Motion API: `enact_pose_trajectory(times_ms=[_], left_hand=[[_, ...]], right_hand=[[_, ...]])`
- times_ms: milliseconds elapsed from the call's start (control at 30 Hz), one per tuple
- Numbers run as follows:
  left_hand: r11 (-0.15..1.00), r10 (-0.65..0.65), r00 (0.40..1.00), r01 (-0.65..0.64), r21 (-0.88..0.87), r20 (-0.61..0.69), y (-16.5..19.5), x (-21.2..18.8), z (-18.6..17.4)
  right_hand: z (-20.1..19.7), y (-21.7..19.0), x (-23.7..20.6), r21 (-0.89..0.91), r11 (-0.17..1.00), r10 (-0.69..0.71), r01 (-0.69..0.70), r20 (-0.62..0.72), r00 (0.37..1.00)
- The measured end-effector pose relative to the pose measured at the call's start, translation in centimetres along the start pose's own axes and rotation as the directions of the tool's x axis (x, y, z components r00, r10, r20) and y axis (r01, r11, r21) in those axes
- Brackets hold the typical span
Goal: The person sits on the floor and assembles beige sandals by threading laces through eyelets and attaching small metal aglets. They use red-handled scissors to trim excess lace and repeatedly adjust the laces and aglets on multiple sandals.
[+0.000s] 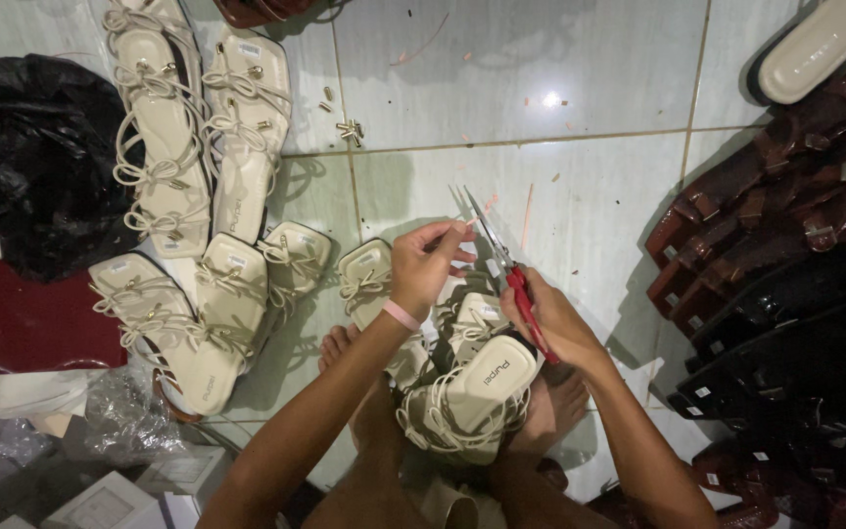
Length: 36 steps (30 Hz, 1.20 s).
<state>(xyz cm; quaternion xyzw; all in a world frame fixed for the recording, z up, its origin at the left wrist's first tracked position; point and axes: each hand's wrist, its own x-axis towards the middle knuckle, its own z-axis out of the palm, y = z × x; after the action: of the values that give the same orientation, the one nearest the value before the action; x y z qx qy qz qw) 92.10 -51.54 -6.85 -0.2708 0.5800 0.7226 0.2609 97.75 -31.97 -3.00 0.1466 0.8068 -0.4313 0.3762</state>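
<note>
My left hand (pixel 425 265) pinches a thin cream lace end between thumb and fingers, held up above a cream strappy sandal (pixel 477 390) that rests on my lap and feet. My right hand (pixel 550 318) grips red-handled scissors (pixel 503 263), whose blades are apart and point up toward the lace by my left fingertips. A pink band circles my left wrist. More cream sandals (pixel 372 277) lie just under my hands on the tiled floor.
Several cream lace-up sandals (pixel 198 196) lie piled at the left. Dark red and black sandals (pixel 785 284) are stacked at the right. A black plastic bag (pixel 36 157) sits far left, small metal bits (pixel 348 128) on the tiles, and boxes and clear plastic (pixel 100 470) at bottom left.
</note>
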Motion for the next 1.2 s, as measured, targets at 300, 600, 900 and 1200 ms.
enact_pose_trajectory(times_ms=[300, 600, 900, 1200], left_hand=[[1.0, 0.002, 1.0, -0.002, 0.028, 0.016, 0.0, 0.1, -0.6], [0.999, 0.003, 1.0, -0.003, 0.045, 0.001, 0.4, -0.2, -0.5], [0.998, -0.015, 1.0, 0.015, 0.067, -0.005, 0.5, -0.3, -0.4], [0.999, -0.042, 0.999, 0.043, 0.034, -0.018, 0.1, 0.5, -0.8]], right_hand=[[-0.1, -0.7, 0.1, 0.083, 0.997, -0.005, 0.001, 0.05, 0.999], [-0.1, -1.1, -0.1, 0.091, 0.994, 0.063, -0.067, 0.054, 0.997], [-0.4, -2.0, -0.4, 0.121, 0.984, 0.126, -0.133, 0.066, 0.99], [0.0, -1.3, 0.3, 0.105, 0.993, 0.057, -0.056, -0.001, 0.998]])
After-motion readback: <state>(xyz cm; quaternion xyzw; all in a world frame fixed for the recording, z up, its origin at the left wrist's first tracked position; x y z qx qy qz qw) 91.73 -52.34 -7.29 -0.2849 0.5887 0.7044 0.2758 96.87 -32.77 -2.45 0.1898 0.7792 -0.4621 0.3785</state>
